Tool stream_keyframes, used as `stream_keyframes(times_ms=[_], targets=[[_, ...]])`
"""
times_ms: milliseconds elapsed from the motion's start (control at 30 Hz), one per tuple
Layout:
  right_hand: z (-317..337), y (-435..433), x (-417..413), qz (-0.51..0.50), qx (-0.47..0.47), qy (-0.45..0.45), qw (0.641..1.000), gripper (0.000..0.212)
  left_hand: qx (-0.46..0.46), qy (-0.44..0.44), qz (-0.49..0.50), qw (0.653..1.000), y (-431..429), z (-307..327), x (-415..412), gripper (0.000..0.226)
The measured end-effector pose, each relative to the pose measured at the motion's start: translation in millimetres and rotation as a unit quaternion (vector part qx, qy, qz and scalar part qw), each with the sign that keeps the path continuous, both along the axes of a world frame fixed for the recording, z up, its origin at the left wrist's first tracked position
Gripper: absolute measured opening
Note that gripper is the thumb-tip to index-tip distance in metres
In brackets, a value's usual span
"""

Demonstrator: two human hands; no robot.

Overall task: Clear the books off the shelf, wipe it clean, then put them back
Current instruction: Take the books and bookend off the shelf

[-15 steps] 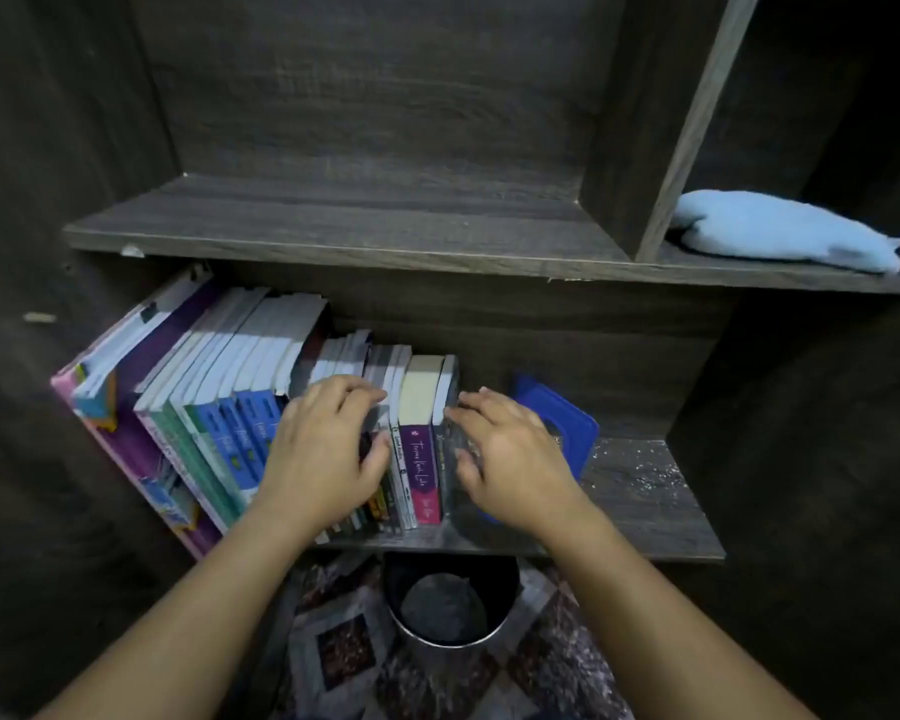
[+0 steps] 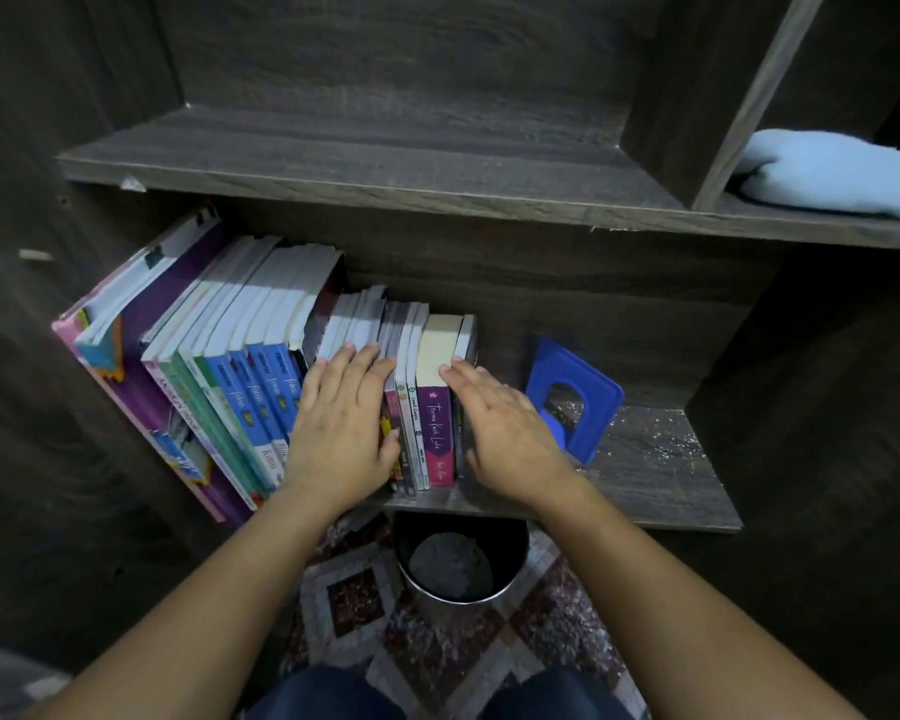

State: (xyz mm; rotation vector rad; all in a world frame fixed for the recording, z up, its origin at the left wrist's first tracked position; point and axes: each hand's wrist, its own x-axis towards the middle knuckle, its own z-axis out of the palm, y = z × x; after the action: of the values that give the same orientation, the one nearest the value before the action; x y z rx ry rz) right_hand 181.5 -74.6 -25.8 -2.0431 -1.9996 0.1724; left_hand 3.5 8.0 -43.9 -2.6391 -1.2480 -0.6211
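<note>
A row of books [image 2: 240, 366] stands on the lower shelf [image 2: 661, 485] of a dark wooden bookcase, the left ones leaning left. My left hand [image 2: 341, 423] lies flat with straight fingers over the spines of the small middle books. My right hand [image 2: 500, 423] rests with straight fingers on the right side of the row, fingertips on the top of the purple-spined book [image 2: 437, 423]. A blue bookend [image 2: 575, 402] stands just right of my right hand. A light blue cloth [image 2: 832, 171] lies on the upper shelf at the right.
The upper shelf [image 2: 365, 168] has a vertical divider [image 2: 697, 96]. Pale specks cover the right end of the lower shelf. Under it stands a dark round bin [image 2: 461, 558] on a patterned floor. Dark side panels close in both sides.
Both hands have straightened and reached further up over the tops of the books. The view has shifted slightly right; the books have not visibly moved.
</note>
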Motion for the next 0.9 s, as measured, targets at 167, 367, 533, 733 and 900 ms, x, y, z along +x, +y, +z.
stream_keyframes(times_ms=[167, 367, 533, 733, 900], targets=[[-5.7, -5.3, 5.3, -0.019, 0.017, 0.013, 1.000, 0.083, -0.003, -0.003, -0.003, 1.000, 1.2, -1.0, -1.7, 0.078], [-2.3, -3.8, 12.8, 0.006, 0.053, -0.015, 0.998, 0.065, -0.001, -0.001, 0.007, 1.000, -0.6, 0.9, -0.5, 0.079], [8.0, 7.8, 21.1, 0.026, 0.062, -0.020, 0.998, 0.049, -0.004, 0.011, 0.013, 1.000, -1.3, 2.3, -0.1, 0.082], [6.7, 25.5, 23.7, 0.070, 0.072, -0.209, 0.973, 0.069, 0.003, 0.028, 0.021, 0.999, -0.8, 2.0, 0.7, 0.086], [15.6, 34.2, 30.2, 0.090, 0.106, -0.331, 0.933, 0.043, -0.011, 0.045, 0.020, 0.999, -3.3, 5.7, -0.4, 0.095]])
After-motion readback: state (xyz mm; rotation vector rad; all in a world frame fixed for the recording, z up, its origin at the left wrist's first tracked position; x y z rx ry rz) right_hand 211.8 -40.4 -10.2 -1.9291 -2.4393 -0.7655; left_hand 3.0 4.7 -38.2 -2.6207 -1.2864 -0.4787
